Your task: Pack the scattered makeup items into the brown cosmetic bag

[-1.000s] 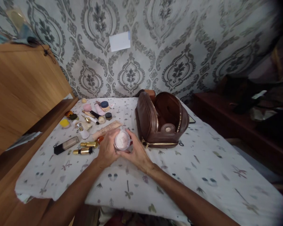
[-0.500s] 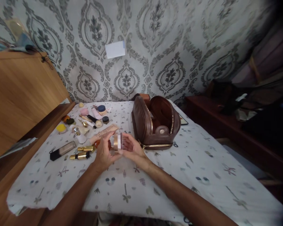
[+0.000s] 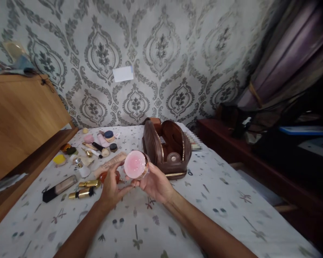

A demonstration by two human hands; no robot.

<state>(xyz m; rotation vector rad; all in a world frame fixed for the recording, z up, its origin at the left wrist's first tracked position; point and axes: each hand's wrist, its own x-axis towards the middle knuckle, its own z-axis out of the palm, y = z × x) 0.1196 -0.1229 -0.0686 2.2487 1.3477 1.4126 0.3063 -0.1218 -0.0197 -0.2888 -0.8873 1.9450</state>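
A round jar (image 3: pixel 135 165) with a pink face and a gold band is held up over the cloth-covered table. My right hand (image 3: pixel 157 182) grips it from the right and below. My left hand (image 3: pixel 114 184) is at its left side, thumb and fingers apart, with the fingertips close to the jar's edge; whether they touch it is unclear. Behind my left hand lies an orange-red item (image 3: pixel 105 176), partly hidden. A brown leather bag (image 3: pixel 164 150) stands unzipped just behind and right of the jar.
Left of my hands lie a black-capped bottle (image 3: pixel 59 188), gold tubes (image 3: pixel 82 193), a white bottle (image 3: pixel 82 167), a beige tube (image 3: pixel 110 163) and several small jars. A wooden cabinet (image 3: pixel 24 114) borders the left; a dark red ledge (image 3: pixel 231 150) borders the right.
The jar has been tilted so its pink round face now shows instead of its side. My left hand has opened a little away from it. The camera view has shifted.
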